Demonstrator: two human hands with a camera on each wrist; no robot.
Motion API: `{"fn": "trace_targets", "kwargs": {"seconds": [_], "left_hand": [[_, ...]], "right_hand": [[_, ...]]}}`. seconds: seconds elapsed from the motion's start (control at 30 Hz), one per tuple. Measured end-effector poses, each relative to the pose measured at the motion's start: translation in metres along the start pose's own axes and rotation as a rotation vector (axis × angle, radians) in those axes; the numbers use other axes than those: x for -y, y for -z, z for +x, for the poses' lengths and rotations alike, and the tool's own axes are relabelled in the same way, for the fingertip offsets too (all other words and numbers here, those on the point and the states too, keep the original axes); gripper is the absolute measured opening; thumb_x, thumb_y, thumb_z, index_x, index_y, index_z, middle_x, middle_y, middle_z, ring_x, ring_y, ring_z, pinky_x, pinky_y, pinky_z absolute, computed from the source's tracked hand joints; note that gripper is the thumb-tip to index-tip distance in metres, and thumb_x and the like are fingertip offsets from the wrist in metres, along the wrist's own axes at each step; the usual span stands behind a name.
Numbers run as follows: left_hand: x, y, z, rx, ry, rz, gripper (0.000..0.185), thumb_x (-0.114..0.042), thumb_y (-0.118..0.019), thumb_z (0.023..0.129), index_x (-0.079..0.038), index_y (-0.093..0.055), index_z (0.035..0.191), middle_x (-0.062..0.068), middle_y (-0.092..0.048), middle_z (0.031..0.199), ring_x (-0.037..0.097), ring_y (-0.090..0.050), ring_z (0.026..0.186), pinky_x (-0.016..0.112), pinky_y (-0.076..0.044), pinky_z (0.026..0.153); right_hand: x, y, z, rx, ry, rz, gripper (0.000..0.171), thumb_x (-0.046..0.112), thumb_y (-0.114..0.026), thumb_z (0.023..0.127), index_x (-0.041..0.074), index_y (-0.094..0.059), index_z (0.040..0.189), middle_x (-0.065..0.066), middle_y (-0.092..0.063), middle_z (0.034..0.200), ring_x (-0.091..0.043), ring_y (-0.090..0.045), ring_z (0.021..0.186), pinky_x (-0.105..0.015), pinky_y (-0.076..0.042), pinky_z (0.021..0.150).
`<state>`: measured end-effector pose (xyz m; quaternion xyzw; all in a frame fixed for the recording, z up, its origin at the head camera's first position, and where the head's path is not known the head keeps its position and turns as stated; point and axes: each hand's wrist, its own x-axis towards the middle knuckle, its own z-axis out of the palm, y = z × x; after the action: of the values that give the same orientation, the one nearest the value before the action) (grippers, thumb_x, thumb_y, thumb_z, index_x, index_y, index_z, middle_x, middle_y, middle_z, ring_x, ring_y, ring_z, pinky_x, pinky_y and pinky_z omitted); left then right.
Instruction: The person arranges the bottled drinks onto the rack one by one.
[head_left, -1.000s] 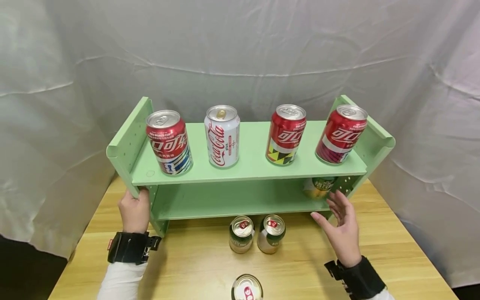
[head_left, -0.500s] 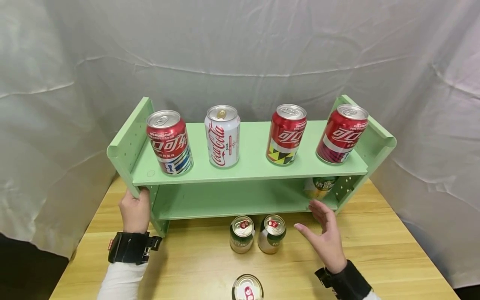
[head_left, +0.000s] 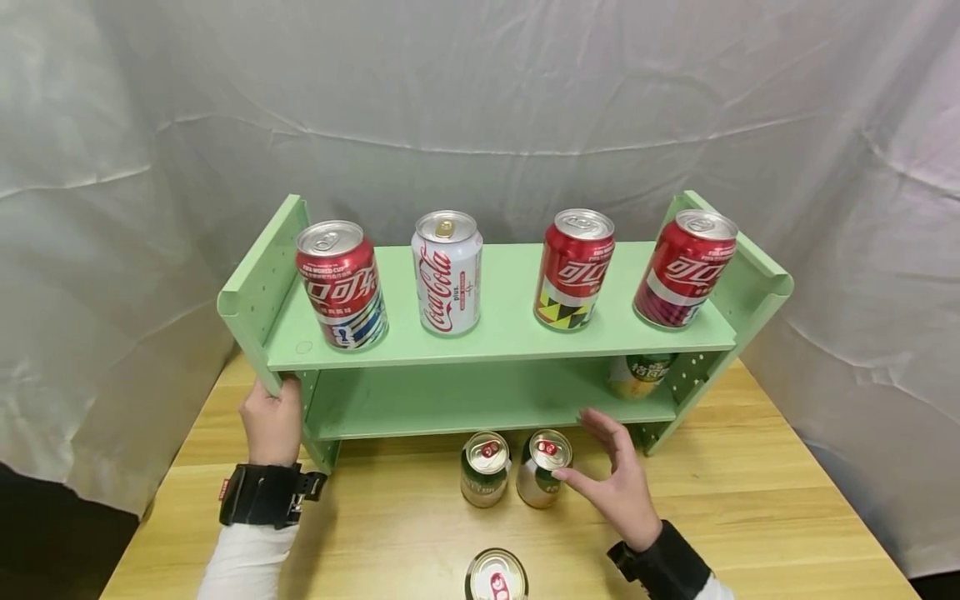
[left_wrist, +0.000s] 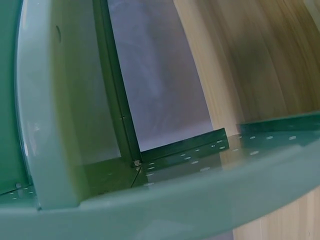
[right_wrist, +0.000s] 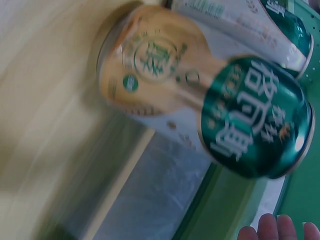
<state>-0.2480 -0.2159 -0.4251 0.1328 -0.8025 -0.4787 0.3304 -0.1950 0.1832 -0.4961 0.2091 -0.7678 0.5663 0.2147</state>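
The right hand (head_left: 618, 483) is beside a green, white and gold drink can (head_left: 536, 482) standing on the table. Its fingers are spread, with the thumb tip overlapping the can's right side in the head view. In the right wrist view this can (right_wrist: 172, 82) fills the middle, and fingertips (right_wrist: 285, 231) show below it. A matching can (head_left: 483, 479) stands just to its left. The left hand (head_left: 272, 423) grips the lower left side panel of the green two-tier shelf (head_left: 510, 304), its fingers hidden behind the panel.
Three red cola cans (head_left: 576, 267) and one white cola can (head_left: 447, 275) stand on the upper tier. Another green and gold can (head_left: 640, 379) is on the lower tier at right. A further can (head_left: 497, 573) stands near the front of the wooden table (head_left: 765, 500).
The right hand has moved left and slightly toward the front, from near the lower tier's right end to beside the right-hand can on the table. The left hand has stayed put.
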Motion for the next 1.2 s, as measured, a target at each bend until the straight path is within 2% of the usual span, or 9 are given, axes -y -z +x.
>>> {"fn": "trace_targets", "kwargs": {"seconds": [0.03,0.1,0.13,0.27,0.4,0.53,0.83,1.03,1.2], "left_hand": [[0.000,0.000,0.000,0.002,-0.001,-0.009,0.017,-0.009,-0.046,0.089,-0.004,-0.047,0.073,-0.002,-0.037,0.054,0.008,-0.035,0.048,0.022,-0.030,0.046],[0.000,-0.001,0.000,-0.001,-0.002,-0.017,0.017,-0.009,-0.046,0.089,-0.003,-0.048,0.073,-0.002,-0.038,0.054,0.008,-0.035,0.048,0.022,-0.031,0.046],[0.001,-0.001,0.000,0.000,-0.002,-0.016,0.016,-0.009,-0.046,0.089,-0.003,-0.049,0.075,-0.002,-0.038,0.054,0.008,-0.036,0.048,0.022,-0.031,0.046],[0.001,-0.002,0.000,0.000,0.000,-0.015,0.015,-0.010,-0.046,0.090,-0.003,-0.050,0.077,-0.002,-0.038,0.055,0.008,-0.036,0.049,0.022,-0.030,0.047],[0.000,-0.002,-0.001,0.004,0.003,-0.012,0.016,-0.011,-0.046,0.090,-0.004,-0.049,0.076,-0.002,-0.036,0.055,0.008,-0.035,0.049,0.022,-0.029,0.046],[-0.001,-0.001,-0.001,0.004,-0.001,-0.003,0.015,-0.010,-0.046,0.091,-0.003,-0.051,0.078,-0.003,-0.036,0.055,0.007,-0.034,0.048,0.022,-0.029,0.046],[0.000,0.000,0.000,0.008,0.016,-0.016,0.014,-0.011,-0.047,0.090,-0.002,-0.053,0.081,0.000,-0.037,0.058,0.008,-0.036,0.051,0.022,-0.029,0.047],[0.001,-0.001,0.000,0.000,0.000,-0.023,0.015,-0.009,-0.047,0.089,-0.003,-0.048,0.075,-0.001,-0.036,0.056,0.008,-0.034,0.049,0.023,-0.027,0.047],[0.001,-0.001,0.001,-0.008,-0.024,-0.016,0.014,-0.008,-0.048,0.089,-0.002,-0.051,0.077,-0.003,-0.035,0.054,0.008,-0.033,0.048,0.023,-0.027,0.048]], "right_hand": [[0.008,-0.003,0.002,-0.006,-0.016,-0.023,0.084,-0.006,-0.078,0.068,-0.007,-0.032,0.138,-0.024,-0.042,0.135,-0.019,-0.042,0.126,-0.027,-0.032,0.103],[0.004,-0.007,0.001,-0.002,0.038,-0.044,0.085,-0.004,-0.079,0.066,-0.006,-0.033,0.137,-0.022,-0.044,0.134,-0.011,-0.044,0.124,-0.020,-0.032,0.101],[0.011,-0.010,0.001,-0.005,0.035,-0.038,0.085,-0.006,-0.080,0.065,-0.006,-0.034,0.137,-0.024,-0.045,0.132,-0.014,-0.044,0.123,-0.022,-0.032,0.100],[-0.008,-0.014,-0.002,0.022,0.078,-0.061,0.088,0.002,-0.081,0.067,0.000,-0.033,0.140,-0.013,-0.045,0.137,-0.012,-0.044,0.125,-0.021,-0.032,0.101],[0.004,-0.017,-0.002,0.017,0.040,-0.043,0.086,-0.003,-0.081,0.064,-0.004,-0.035,0.136,-0.021,-0.047,0.132,-0.007,-0.045,0.122,-0.018,-0.032,0.100],[0.021,-0.020,0.000,0.000,-0.055,-0.043,0.083,-0.006,-0.081,0.061,-0.006,-0.039,0.133,-0.027,-0.049,0.127,-0.003,-0.045,0.118,-0.016,-0.033,0.098],[0.016,-0.025,-0.003,-0.017,-0.138,-0.109,0.083,-0.001,-0.085,0.059,-0.007,-0.042,0.129,-0.024,-0.052,0.127,-0.018,-0.048,0.115,-0.011,-0.032,0.096],[0.012,-0.027,-0.004,-0.017,-0.301,-0.131,0.079,0.005,-0.086,0.061,-0.007,-0.044,0.127,-0.021,-0.052,0.126,-0.026,-0.049,0.113,-0.018,-0.038,0.097],[0.006,-0.029,-0.005,0.011,-0.425,-0.162,0.083,0.010,-0.087,0.062,-0.006,-0.041,0.130,-0.019,-0.052,0.124,-0.026,-0.050,0.111,-0.039,-0.042,0.098]]}}
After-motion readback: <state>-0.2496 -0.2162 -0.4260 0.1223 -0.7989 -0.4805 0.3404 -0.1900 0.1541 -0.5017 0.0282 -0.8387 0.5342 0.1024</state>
